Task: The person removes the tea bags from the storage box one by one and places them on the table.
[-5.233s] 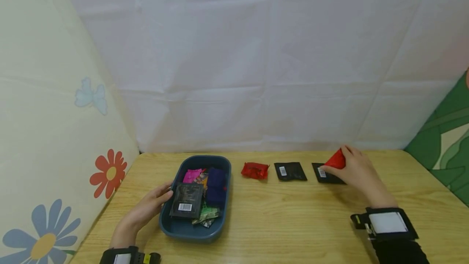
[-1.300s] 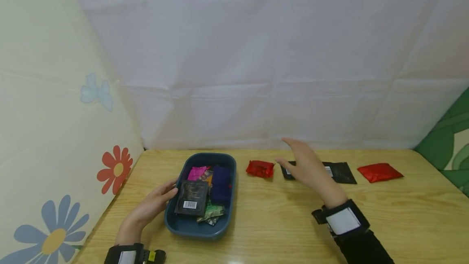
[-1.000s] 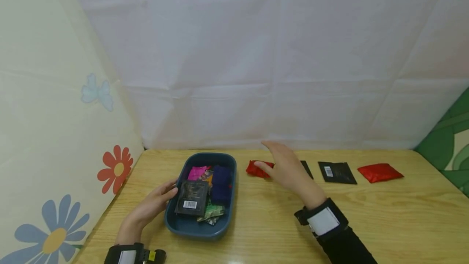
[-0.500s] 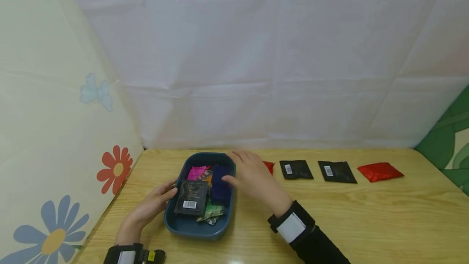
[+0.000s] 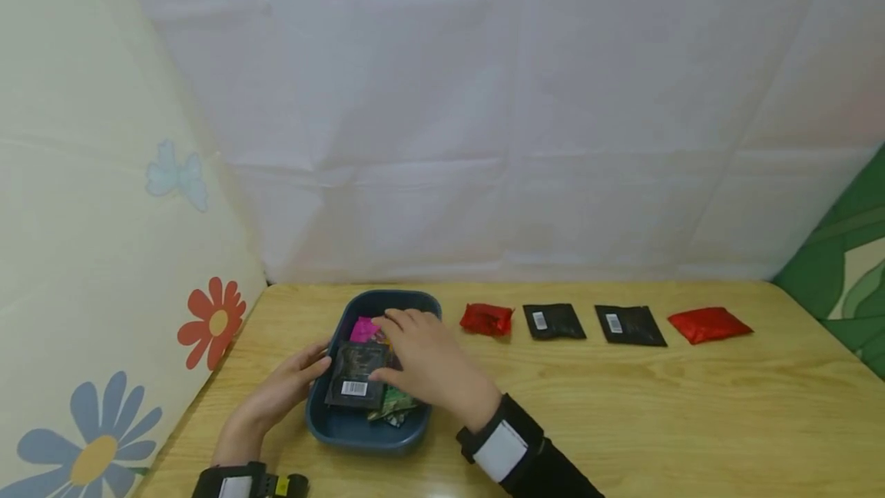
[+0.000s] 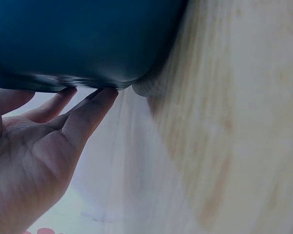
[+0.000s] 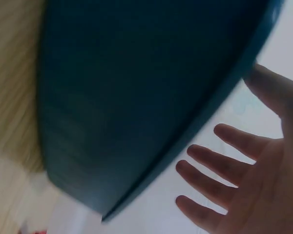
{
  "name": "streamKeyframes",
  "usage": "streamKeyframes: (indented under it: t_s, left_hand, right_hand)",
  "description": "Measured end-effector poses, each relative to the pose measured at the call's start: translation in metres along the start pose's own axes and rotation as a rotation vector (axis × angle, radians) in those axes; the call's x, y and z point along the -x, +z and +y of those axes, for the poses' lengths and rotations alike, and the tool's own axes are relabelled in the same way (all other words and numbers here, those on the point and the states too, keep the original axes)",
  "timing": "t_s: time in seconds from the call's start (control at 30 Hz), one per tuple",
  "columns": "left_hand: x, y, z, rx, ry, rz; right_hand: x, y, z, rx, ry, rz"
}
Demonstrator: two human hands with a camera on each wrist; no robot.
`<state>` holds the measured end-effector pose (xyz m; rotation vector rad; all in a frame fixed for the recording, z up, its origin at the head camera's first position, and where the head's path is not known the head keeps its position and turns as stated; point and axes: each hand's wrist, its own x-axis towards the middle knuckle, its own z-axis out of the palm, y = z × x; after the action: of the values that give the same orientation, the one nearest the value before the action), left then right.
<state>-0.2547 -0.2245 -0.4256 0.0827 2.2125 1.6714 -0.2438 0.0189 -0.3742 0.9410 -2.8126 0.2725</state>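
Low in the frame, left of middle, the blue bin of packets is touched by the left hand, fingers straight, and the right hand, fingers apart, is held above, seemingly for picking, so one packet should be pinched.

Head view: set above, faced forward and down; the left hand, the right hand, the oblong dark-blue plastic tub, the pale wood-grain tabletop and the creased white cloth backdrop are all taken in. Left wrist view: low, very near, turned sideways; tub's outer wall seen. Right wrist view: likewise low, near, tilted, faced from tub's other side. Tub and tabletop shared by all three.
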Motion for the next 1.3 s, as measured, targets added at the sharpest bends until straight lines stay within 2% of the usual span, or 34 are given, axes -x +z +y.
streamKeyframes:
  t_s: [0.27, 0.5, 0.77, 1.03, 1.3]
  left_hand:
    - [0.003, -0.002, -0.001, -0.002, 0.031, -0.034]
    - [0.005, -0.002, -0.001, -0.013, 0.027, -0.040]
    - [0.002, -0.002, -0.001, -0.011, 0.026, -0.041]
    - [0.002, -0.002, -0.001, 0.004, 0.029, -0.044]
    - [0.003, -0.003, -0.001, -0.009, 0.042, -0.061]
  right_hand:
    - [-0.005, 0.008, -0.031, -0.001, -0.030, -0.044]
    - [-0.009, 0.018, -0.045, 0.045, -0.003, -0.132]
    - [-0.012, 0.027, -0.043, 0.106, 0.025, -0.170]
    - [-0.012, 0.029, -0.040, 0.090, 0.063, -0.212]
    - [-0.012, 0.033, -0.038, 0.108, 0.032, -0.168]
